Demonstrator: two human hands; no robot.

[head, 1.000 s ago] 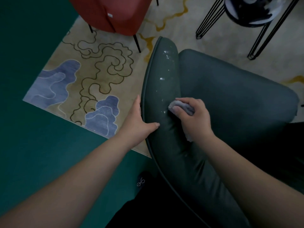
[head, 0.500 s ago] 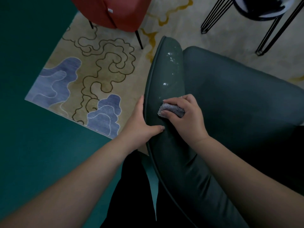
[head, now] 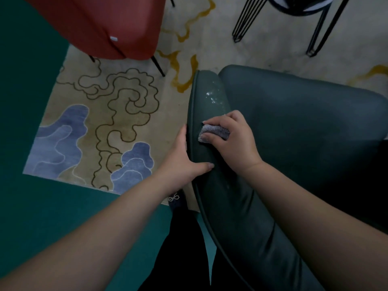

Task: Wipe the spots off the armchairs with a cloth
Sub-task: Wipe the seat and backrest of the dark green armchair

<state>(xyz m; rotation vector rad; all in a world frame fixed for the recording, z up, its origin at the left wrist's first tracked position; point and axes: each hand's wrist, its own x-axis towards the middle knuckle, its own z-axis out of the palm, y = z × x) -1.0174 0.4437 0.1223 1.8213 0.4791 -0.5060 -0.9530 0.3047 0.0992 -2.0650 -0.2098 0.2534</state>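
A dark green armchair point(head: 304, 131) fills the right half of the view. White spots point(head: 213, 98) dot the far end of its padded armrest point(head: 206, 110). My right hand point(head: 235, 141) presses a small grey cloth point(head: 215, 132) onto the armrest, just below the spots. My left hand point(head: 184, 162) grips the armrest's outer edge, thumb lying across its top. A red armchair point(head: 98, 26) stands at the upper left on thin black legs.
A beige rug point(head: 105, 127) with blue and brown wavy patterns lies on the dark green floor point(head: 31, 206). A black wire-legged table point(head: 315, 22) stands at the top right. My dark-trousered legs and a shoe point(head: 175, 199) are beside the armrest.
My right hand has slid the cloth from the armrest's inner side across to its outer side and back to the middle. The left hand has kept its grip. The camera has come closer.
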